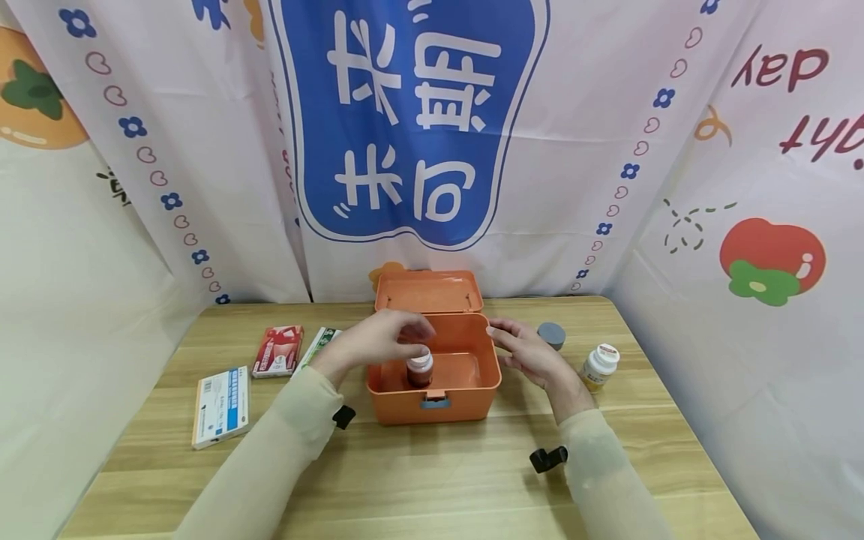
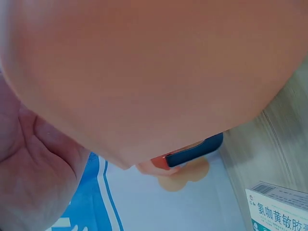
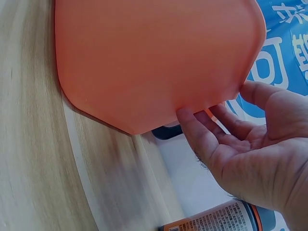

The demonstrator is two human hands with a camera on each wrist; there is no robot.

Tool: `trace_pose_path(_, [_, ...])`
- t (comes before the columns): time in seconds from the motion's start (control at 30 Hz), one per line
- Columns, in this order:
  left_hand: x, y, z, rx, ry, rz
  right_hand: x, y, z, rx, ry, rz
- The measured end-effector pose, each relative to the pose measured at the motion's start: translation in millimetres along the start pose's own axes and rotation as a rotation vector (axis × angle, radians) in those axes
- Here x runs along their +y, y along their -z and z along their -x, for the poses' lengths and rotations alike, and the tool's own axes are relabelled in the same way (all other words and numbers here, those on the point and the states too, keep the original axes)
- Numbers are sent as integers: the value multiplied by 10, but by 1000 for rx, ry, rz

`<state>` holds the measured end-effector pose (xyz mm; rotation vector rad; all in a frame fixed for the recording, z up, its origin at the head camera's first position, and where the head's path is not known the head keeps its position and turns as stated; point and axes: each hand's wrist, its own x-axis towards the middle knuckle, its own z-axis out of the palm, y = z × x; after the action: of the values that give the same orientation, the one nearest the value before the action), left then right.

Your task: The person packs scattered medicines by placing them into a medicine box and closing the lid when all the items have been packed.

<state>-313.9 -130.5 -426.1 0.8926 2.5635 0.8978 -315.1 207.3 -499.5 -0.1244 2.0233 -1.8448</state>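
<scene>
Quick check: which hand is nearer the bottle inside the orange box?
Left. The left hand is just above the bottle, thumb by its cap; I can't tell whether they touch. The right hand is farther off, fingers on the right outer side of the orange box.

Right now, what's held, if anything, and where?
No grip shows: the right hand touches the orange box's side; the left hand is by the bottle cap.
</scene>
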Motion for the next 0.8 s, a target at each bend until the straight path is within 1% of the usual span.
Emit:
trace_pose_path(0.13, [-1, 24, 54, 31, -7, 35, 7, -8, 1, 4, 3, -8])
trace_pose_path(0.33, [-44, 33, 126, 92, 16, 82, 22, -10, 20, 16, 10, -3])
trace_pose_path(0.4, [-61, 38, 157, 113, 26, 110, 27, -11, 19, 18, 11, -1])
trace_pose_path(0.53, [-83, 69, 232, 149, 27, 166, 20, -21, 19, 26, 5, -4])
trace_pose_path(0.67, [-134, 113, 285, 182, 32, 169, 7, -30, 25, 30, 0, -6])
trace_pose_path(0.8, [-212, 136, 335, 229, 33, 169, 17, -31, 26, 24, 3, -1])
